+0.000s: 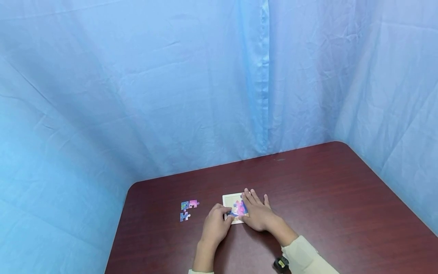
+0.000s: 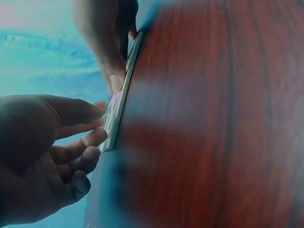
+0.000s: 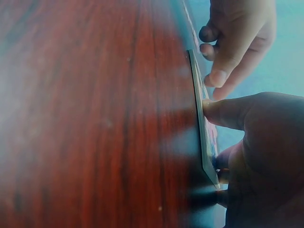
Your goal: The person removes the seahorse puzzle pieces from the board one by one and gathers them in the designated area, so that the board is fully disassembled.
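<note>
In the head view a jigsaw puzzle board [image 1: 224, 201] with a pale frame lies on the table, its pink and blue pieces [image 1: 238, 208] partly covered by the hands. My right hand [image 1: 259, 214] lies across its right side, fingers spread toward the far edge, thumb on the near edge. At the left edge is my left hand [image 1: 216, 224], index and thumb tips apart over the lower left of the picture. The left wrist view shows that hand's other fingers [image 2: 90, 159] loosely bent beside the board [image 2: 118, 111]. In the right wrist view the right thumb [image 3: 221, 110] presses on the board.
Left of the board, several loose jigsaw pieces lie close together, among them a pink piece [image 1: 193, 204] and a blue one [image 1: 184, 217]. The dark red wooden table [image 1: 308, 190] is bordered by blue curtains [image 1: 205, 95]. A small black device [image 1: 281, 264] sits by the right sleeve.
</note>
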`<state>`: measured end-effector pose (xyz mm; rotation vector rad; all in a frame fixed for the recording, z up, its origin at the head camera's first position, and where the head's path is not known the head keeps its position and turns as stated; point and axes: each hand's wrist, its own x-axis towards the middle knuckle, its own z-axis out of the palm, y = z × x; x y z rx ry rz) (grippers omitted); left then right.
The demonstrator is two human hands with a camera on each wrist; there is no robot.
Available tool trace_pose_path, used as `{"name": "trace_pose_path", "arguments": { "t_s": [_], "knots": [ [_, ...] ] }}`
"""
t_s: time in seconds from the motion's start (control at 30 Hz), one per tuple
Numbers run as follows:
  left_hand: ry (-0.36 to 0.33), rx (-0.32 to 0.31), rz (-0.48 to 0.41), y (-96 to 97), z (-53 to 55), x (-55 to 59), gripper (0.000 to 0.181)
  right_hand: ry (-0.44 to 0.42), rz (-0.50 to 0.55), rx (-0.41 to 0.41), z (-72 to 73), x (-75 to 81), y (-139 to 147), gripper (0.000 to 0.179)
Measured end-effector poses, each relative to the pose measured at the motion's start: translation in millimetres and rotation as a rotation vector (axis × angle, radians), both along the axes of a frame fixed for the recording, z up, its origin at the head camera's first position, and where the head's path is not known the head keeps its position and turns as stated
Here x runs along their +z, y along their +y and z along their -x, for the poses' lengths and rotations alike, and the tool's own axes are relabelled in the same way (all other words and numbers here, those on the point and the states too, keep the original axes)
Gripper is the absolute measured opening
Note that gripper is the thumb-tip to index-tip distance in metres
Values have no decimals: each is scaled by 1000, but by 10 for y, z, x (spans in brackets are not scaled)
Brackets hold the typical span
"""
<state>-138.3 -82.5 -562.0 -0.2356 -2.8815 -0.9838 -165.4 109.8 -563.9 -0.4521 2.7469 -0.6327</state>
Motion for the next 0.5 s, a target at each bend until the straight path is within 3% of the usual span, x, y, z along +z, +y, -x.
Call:
{"name": "trace_pose_path", "arguments": {
  "t_s": [0.5],
  "knots": [
    [-39, 31, 25, 24, 17, -56, 35, 2, 9, -4, 32, -50, -5, 83]
  ]
}}
